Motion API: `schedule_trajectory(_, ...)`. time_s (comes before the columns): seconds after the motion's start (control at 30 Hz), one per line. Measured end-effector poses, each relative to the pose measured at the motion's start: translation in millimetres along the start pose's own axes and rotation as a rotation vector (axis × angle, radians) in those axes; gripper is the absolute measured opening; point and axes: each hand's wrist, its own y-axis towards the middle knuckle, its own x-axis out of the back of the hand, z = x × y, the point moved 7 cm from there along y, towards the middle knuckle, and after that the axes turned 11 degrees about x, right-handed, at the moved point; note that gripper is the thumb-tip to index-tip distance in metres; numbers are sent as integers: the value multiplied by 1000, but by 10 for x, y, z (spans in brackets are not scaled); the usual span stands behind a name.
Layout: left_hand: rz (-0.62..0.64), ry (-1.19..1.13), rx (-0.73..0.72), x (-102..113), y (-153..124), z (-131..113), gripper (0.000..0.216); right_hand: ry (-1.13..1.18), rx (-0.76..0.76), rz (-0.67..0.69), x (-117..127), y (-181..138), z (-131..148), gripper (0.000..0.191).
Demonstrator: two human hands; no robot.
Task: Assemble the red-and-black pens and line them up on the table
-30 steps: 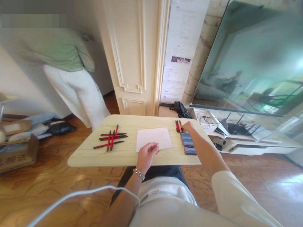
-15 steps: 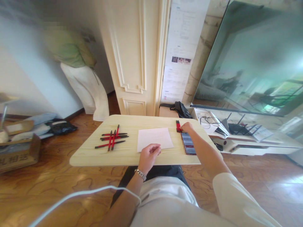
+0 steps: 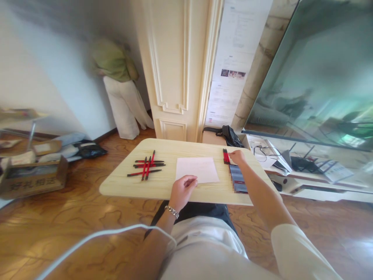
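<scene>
My left hand (image 3: 183, 190) rests at the near edge of a white sheet of paper (image 3: 198, 168), fingers curled in and thumb against them, with nothing visible in them. My right hand (image 3: 237, 156) is at the right side of the table, its fingertips pinched beside a small row of red and black pens (image 3: 226, 156). Whether the fingertips hold a pen is too small to tell. Just below that hand lies a dark blue-grey flat item (image 3: 237, 175) with a red band, partly blurred. On the left, several red and black pens (image 3: 148, 166) lie crossed over one another.
The pale wooden table (image 3: 122, 186) has rounded corners. A black bag (image 3: 229, 136) sits behind it, and a low white cabinet (image 3: 320, 190) holds a router. At the back left a person (image 3: 122, 85) stands near cardboard boxes (image 3: 35, 179). A white cable (image 3: 116, 232) crosses in front.
The view has turned a little left, so the table sits farther right. My right fingertips have drawn slightly up and away from the pen row. My left hand stays by the paper.
</scene>
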Motion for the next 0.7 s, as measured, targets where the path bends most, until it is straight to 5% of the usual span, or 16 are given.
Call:
schedule_trajectory(0.23,-297,444,-74,835,89,-70,25,403,350,-61,-236,-688,783,35)
schedule_trajectory(0.47,-464,957,69,1704,480,-96,24,321,487,-76,-559,-1372,1245,28)
schedule_trajectory(0.7,-412,1207,315,1902,1032,-40,29,239,528,-60,-628,-1388,1240,27)
